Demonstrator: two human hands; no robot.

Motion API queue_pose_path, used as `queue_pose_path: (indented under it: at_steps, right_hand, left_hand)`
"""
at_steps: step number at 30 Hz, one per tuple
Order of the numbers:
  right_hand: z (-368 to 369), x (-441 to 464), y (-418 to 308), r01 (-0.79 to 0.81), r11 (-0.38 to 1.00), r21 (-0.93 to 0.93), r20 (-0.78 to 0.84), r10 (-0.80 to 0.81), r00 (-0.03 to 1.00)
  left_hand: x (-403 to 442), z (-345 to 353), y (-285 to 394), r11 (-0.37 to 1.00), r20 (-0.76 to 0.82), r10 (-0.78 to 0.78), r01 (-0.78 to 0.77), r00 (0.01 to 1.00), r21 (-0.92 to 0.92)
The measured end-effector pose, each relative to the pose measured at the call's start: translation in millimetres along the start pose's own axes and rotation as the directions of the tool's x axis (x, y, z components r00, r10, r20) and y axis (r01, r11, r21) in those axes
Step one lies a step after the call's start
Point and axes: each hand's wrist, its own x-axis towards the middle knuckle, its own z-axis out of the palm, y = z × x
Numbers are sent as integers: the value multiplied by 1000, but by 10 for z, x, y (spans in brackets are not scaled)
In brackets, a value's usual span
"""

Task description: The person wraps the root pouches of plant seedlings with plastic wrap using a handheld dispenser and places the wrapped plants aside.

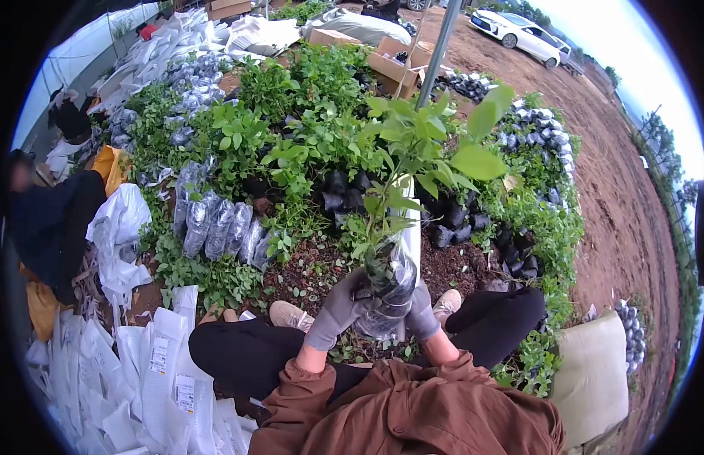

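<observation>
A leafy green seedling (435, 144) stands upright in front of me, its root end wrapped in a clear plastic bag (394, 284) over a dark pot. My left hand (341, 307), in a grey glove, is closed on the left side of the wrapped base. On the right side, my right hand (422, 312), also gloved in grey, grips the same base, its fingers partly hidden. Behind the plant, a white strip (409, 235) rises beside the stem. Dark soil (314, 273) with scattered leaves lies beyond my hands.
White labelled packaging sleeves (166, 356) are heaped at the lower left. Plastic-wrapped bundles (215, 224) lie among seedlings (291, 98). Another person (53, 220) sits at the left edge. A metal pole (441, 53) rises behind the plant; a beige sack (592, 371) lies right.
</observation>
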Motion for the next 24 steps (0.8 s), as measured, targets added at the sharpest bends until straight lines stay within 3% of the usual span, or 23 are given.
queue_pose_path:
  at_steps: [1, 2, 4, 5, 6, 8, 9, 10, 11, 12, 13, 14, 15, 16, 17, 18, 20, 21, 22, 24]
  right_hand:
    - [-57, -15, -11, -133, 937, 322, 59, 120, 991]
    - [-114, -31, -23, -260, 757, 599, 116, 239, 964]
    - [-80, 118, -262, -312, 883, 352, 27, 323, 946]
    - [-2, 154, -380, -225, 963, 145, -41, 233, 972]
    - [-62, 150, -287, -295, 953, 68, 2, 295, 955]
    - [91, 166, -386, -253, 956, 149, 12, 254, 967]
    - [105, 177, -307, -244, 959, 146, 56, 238, 970]
    - [118, 149, -227, -245, 959, 141, 101, 232, 967]
    - [123, 153, -162, -81, 996, -32, 138, 85, 987]
    - [127, 185, -364, -55, 981, -188, 162, 87, 983]
    - [135, 195, -386, 23, 980, -198, 124, 2, 992]
    - [159, 173, -397, 91, 974, -207, 81, -76, 994]
    - [150, 138, -522, -193, 980, 51, 48, 191, 980]
    - [125, 103, -624, -444, 843, 305, 84, 441, 894]
    - [162, 58, -534, -411, 720, 559, 134, 411, 902]
    - [114, 56, -540, -507, 565, 650, 262, 459, 849]
    - [-17, 57, -554, -657, 193, 729, 525, 457, 718]
    - [-68, 71, -469, -710, 104, 696, 639, 359, 680]
    - [-142, 30, -428, -731, 221, 645, 638, 371, 675]
    - [-149, -51, -458, -503, 733, 458, 344, 375, 861]
  left_hand:
    - [22, -42, 122, 961, -46, 77, -61, 996, 270]
    - [0, -113, 215, 891, -182, 41, 47, 982, 451]
    - [-71, -13, -45, 995, -189, -63, 48, 980, -86]
    - [-123, 49, -138, 992, -196, -52, 29, 979, -122]
    - [-154, 116, -152, 988, -203, -41, 9, 978, -157]
    - [-132, 42, -461, 971, -205, -172, 130, 964, -201]
    - [-128, 123, -410, 956, -317, -179, 88, 931, -279]
    - [-150, 162, -359, 887, -342, -307, 138, 888, -440]
    - [-128, 168, -306, 792, -346, -428, 163, 835, -588]
    - [-69, 176, -269, 676, -325, -534, 163, 781, -718]
    - [-24, 197, -391, 761, -428, -466, 104, 775, -641]
    - [-33, 191, -499, 742, -452, -453, 44, 768, -669]
    - [-23, 201, -446, 718, -470, -449, -7, 760, -696]
    - [-23, 218, -420, 689, -486, -447, -58, 751, -723]
    - [-56, 120, -567, 703, -427, -409, -20, 806, -711]
    - [8, 161, -254, 654, -321, -311, -44, 894, -755]
    - [-35, 152, -282, 583, -221, -350, 27, 910, -812]
    - [-65, 165, -241, 501, -137, -366, 70, 921, -863]
    - [-82, 174, -167, 414, -49, -372, 118, 927, -903]
    - [-68, 199, -126, 260, 96, -347, 194, 933, -946]
